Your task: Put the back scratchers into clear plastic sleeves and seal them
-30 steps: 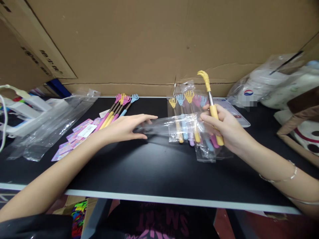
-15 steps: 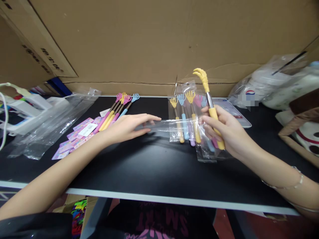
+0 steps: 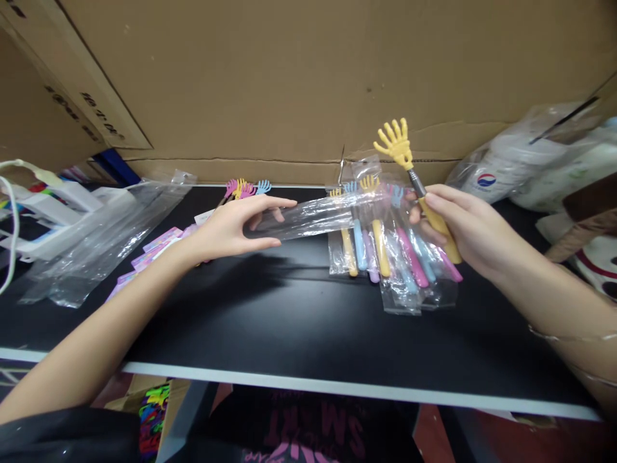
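My right hand [image 3: 457,218] is closed round the yellow handle of a back scratcher [image 3: 436,222], whose hand-shaped head points up with its fingers spread. My left hand [image 3: 241,225] holds the left end of a long clear plastic bag [image 3: 313,215], thumb and index finger well apart. The bag slants up towards my right hand; whether those fingers touch it, I cannot tell. Below and behind it lie several bagged back scratchers [image 3: 380,247] in yellow, blue, purple and pink. Behind my left hand are loose back scratchers [image 3: 248,188], mostly hidden, and pink-purple cards [image 3: 161,241].
Flat clear bags [image 3: 103,238] lie at the left beside a white plastic rack [image 3: 62,215]. Cardboard [image 3: 299,83] walls the back. A bagged white cup [image 3: 506,167] stands at the right. Under the black table's front edge [image 3: 308,382] a carton [image 3: 168,411] holds colourful pieces.
My right hand has moved right and slightly up, and the scratcher has turned so its head shows spread fingers. My left hand has shifted left and up, and the bag now slants.
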{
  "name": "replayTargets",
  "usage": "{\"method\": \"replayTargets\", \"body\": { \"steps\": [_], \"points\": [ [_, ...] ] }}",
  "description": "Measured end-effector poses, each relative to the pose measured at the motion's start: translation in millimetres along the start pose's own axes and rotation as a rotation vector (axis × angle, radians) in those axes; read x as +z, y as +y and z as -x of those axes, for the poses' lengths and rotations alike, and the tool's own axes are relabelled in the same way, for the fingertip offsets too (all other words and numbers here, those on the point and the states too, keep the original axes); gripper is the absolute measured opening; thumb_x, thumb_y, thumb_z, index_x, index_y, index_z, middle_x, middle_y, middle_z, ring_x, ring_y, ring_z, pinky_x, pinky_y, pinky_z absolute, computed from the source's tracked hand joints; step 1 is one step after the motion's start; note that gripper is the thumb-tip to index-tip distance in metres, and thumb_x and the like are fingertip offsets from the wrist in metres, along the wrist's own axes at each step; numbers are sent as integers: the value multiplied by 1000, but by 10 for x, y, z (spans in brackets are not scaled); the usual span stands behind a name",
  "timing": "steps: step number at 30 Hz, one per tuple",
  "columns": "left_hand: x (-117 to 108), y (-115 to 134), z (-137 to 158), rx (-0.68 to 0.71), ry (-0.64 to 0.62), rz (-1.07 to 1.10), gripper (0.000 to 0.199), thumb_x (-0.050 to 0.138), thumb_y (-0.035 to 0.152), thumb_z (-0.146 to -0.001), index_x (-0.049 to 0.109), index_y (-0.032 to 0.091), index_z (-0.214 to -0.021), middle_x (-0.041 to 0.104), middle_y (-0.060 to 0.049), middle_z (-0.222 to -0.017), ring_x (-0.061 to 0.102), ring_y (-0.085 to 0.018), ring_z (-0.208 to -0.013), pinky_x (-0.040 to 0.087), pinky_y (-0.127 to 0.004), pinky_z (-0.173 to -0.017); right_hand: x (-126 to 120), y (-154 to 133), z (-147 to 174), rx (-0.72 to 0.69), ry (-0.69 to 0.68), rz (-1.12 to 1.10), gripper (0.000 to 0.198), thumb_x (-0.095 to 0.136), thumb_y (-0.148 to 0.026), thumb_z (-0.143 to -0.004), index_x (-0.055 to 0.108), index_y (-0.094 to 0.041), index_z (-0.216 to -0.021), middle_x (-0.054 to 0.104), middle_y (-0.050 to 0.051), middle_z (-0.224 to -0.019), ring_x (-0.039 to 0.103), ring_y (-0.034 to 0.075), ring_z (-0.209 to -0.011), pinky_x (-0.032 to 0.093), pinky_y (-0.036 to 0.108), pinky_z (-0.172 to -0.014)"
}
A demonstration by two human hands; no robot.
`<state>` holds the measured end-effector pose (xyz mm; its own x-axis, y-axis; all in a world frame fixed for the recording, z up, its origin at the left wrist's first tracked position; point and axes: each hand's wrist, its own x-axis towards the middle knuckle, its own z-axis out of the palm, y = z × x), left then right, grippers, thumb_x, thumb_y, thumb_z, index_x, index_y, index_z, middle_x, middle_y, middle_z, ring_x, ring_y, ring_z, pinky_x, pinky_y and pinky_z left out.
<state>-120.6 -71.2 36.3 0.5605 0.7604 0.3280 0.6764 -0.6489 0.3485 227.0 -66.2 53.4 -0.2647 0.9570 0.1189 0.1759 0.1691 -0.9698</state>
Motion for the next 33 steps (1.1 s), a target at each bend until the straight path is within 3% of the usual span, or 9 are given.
{"method": "replayTargets", "body": {
  "steps": [4,8,13,17,21,28,33],
  "points": [
    [18,-27,2,-10,-35,-17,58,64,50,-82,50,25,-133,65,-3,-107,49,-11,-69,37,-20,-60,-194,15,-76,-2,-5,197,23,66,-40,-80,59,-20,-87,58,1,-71,40,7,-48,28,25,-44],
    [40,-48,-4,-14,-63,-23,51,61,47,-86,52,25,-131,65,-2,-104,45,-9,-63,37,-20,-59,-375,68,-132,-51,-102,572,37,63,-53,-79,60,-19,-92,58,2,-66,46,11,-54,33,27,-51],
    [62,-74,-10,-7,-89,-4,46,57,47,-89,53,26,-130,65,-1,-103,44,-9,-60,35,-19,-58,-438,83,-108,-82,-202,869,35,60,-55,-81,61,-20,-89,58,1,-63,46,13,-55,32,28,-53],
    [81,-95,-9,-31,-117,1,45,55,47,-90,52,27,-131,64,-1,-106,45,-10,-64,36,-20,-60,-451,68,-91,-105,-280,855,40,59,-61,-80,60,-21,-87,53,-1,-55,39,11,-49,28,28,-49],
    [95,-97,-5,-46,-137,10,44,53,46,-92,53,27,-131,63,-3,-109,47,-11,-67,36,-21,-63,-473,67,-98,-101,-326,836,46,59,-67,-77,61,-21,-83,57,1,-58,43,12,-51,30,27,-49],
    [105,-96,2,-79,-161,13,45,53,47,-91,51,30,-133,63,-2,-111,50,-13,-73,35,-21,-63,-479,79,-79,-15,-404,836,43,61,-63,-78,61,-21,-80,59,1,-57,48,14,-50,33,27,-49],
    [122,-95,1,-64,-167,34,45,54,46,-91,50,31,-133,62,-1,-109,50,-13,-74,36,-21,-65,-464,101,-85,13,-378,711,36,72,-56,-72,63,-22,-79,56,-1,-53,46,12,-45,29,26,-45]
  ]
}}
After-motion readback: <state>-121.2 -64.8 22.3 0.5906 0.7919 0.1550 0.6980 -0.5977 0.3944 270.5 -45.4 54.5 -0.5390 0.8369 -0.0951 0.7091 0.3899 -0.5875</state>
